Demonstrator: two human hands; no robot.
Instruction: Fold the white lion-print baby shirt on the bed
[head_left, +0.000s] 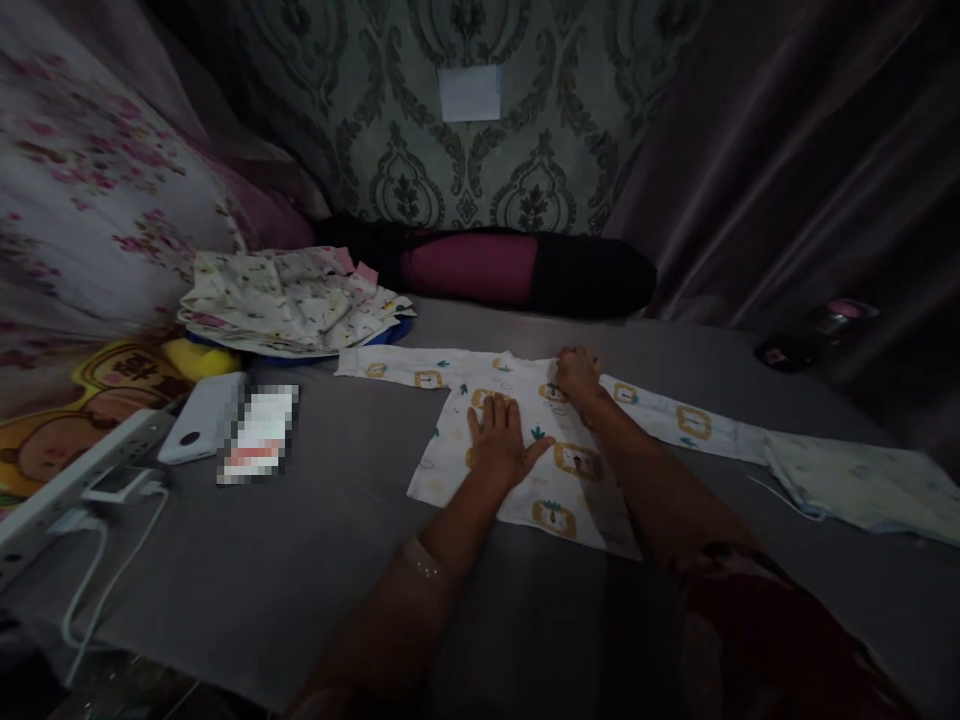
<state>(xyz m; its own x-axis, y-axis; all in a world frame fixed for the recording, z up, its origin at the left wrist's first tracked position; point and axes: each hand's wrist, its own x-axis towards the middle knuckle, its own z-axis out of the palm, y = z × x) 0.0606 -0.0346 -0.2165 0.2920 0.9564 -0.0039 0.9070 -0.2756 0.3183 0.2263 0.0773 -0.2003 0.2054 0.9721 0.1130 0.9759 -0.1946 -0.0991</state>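
Observation:
A small white long-sleeved shirt (pixel 577 462) with yellow lion and green leaf prints lies spread on the grey surface, both sleeves stretched outward. My left hand (pixel 499 437) rests flat on the middle of its front, fingers spread. At the shoulder beside the neckline, my right hand (pixel 579 373) has its fingers curled against the fabric and appears to pinch it. The shirt's far right cuff meets a pale folded cloth (pixel 862 485).
At the back left sits a pile of printed clothes (pixel 277 300). Left are a blurred-out phone (pixel 260 435), a white device (pixel 204 420) and a power strip (pixel 97 470) with cables. A black and magenta roll (pixel 472 268) lies along the wall. Dark objects (pixel 787 353) stand far right.

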